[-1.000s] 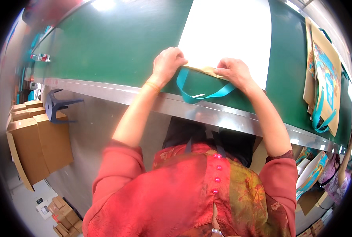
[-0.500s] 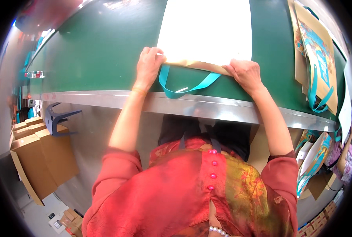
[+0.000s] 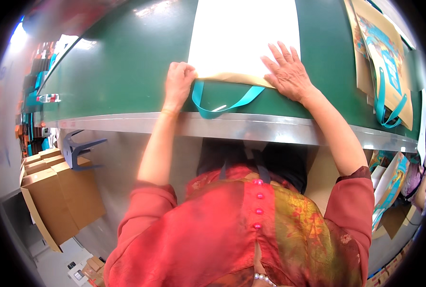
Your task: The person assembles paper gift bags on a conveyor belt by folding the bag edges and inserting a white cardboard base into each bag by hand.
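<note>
The green table (image 3: 127, 76) spreads across the upper frame; its top is smooth and glossy, with glare at upper left and a shiny metal rim (image 3: 260, 128) along my side. Below it, left of centre, shows the grey floor (image 3: 122, 167). The white sheet (image 3: 244, 38) lies flat at upper centre, running up out of the frame, its near end toward me, probably so both my hands can work that end comfortably. Cardboard boxes (image 3: 71, 193) are grouped at lower left. At upper right, printed tan bags (image 3: 387, 62) lie overlapped, likely kept aside to leave room for my arms. A blue stool (image 3: 71, 153) stands beside the boxes.

My right hand (image 3: 288, 76) is spread wide over the sheet's near right corner, palm down, pinching nothing; I judge that broad contact keeps the paper flat. My left hand (image 3: 178, 83) has a narrow grip, thumb and fingers bunched on the near left corner, seemingly to stop it sliding. The teal handle (image 3: 250, 96) loops out toward the rim, loose and clear of my fingers. Between my hands runs the tan edge (image 3: 237, 78). Smaller again are a bottle (image 3: 48, 98) at far left and a white sliver (image 3: 219, 108) by the handle.
</note>
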Demonstrator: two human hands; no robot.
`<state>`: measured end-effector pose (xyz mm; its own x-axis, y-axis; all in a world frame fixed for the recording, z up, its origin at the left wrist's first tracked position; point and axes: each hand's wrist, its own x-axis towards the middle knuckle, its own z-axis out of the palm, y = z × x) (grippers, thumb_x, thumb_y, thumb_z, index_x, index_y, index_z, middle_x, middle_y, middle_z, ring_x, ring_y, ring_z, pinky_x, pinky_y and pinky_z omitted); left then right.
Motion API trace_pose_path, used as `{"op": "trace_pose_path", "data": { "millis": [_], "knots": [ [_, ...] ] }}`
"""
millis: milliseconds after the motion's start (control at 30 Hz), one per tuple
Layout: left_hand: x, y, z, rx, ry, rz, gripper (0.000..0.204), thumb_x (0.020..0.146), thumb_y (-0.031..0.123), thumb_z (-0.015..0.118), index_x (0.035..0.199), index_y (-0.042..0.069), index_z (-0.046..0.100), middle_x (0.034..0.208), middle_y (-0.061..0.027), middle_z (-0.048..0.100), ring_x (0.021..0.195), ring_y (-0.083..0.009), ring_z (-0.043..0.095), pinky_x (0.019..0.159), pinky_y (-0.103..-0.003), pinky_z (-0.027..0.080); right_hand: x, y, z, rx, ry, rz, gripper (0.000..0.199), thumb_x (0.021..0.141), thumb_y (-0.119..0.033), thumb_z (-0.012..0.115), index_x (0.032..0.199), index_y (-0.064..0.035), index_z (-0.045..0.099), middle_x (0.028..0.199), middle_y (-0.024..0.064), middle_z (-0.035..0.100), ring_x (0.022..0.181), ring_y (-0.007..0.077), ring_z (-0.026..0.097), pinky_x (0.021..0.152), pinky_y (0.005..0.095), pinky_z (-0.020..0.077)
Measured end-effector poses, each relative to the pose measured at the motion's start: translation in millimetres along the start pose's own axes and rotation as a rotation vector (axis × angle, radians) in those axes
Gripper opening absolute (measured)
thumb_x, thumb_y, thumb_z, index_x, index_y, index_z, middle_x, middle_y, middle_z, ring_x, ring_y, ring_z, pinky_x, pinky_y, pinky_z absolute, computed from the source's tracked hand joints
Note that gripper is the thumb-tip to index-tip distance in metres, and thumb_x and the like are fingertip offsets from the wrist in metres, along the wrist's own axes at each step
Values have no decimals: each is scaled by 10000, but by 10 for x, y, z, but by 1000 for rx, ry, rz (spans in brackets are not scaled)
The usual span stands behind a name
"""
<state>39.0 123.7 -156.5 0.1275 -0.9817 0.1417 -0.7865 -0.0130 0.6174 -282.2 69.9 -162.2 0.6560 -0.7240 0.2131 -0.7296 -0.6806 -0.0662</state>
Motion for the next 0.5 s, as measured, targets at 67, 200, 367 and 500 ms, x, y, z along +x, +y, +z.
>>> {"op": "trace_pose_path", "data": {
  "millis": [67,200,367,500],
  "knots": [
    [76,76,-37,-32,-89,-84,190,797,133,686,959,53,626,925,-87,535,837,-211,547,760,-326,461,10,21,30,8,-32,7,503,918,-397,455,1337,-118,470,1461,197,327,1385,376,224,1129,529,149],
    [301,286,-105,408,37,382,408,772,142,685,1147,71,543,1283,-134,505,1206,-348,445,953,-432,373,3,56,37,-79,-256,-10,554,935,-422,415,1397,-115,404,1485,206,285,1400,372,193,1130,522,156],
    [440,634,209,674,-279,655,646,898,514,457,1414,135,370,1532,-108,197,1428,-326,104,1086,-618,103,100,-13,-120,26,-311,14,598,962,-463,310,1454,-124,318,1533,173,200,1427,370,115,1148,524,67],
    [428,515,413,613,-541,459,666,908,482,441,1460,137,303,1561,-102,125,1445,-310,47,1102,-608,21,50,-5,-94,89,-313,44,598,964,-484,299,1459,-147,310,1541,160,183,1430,367,103,1151,516,60]
  ]
}}
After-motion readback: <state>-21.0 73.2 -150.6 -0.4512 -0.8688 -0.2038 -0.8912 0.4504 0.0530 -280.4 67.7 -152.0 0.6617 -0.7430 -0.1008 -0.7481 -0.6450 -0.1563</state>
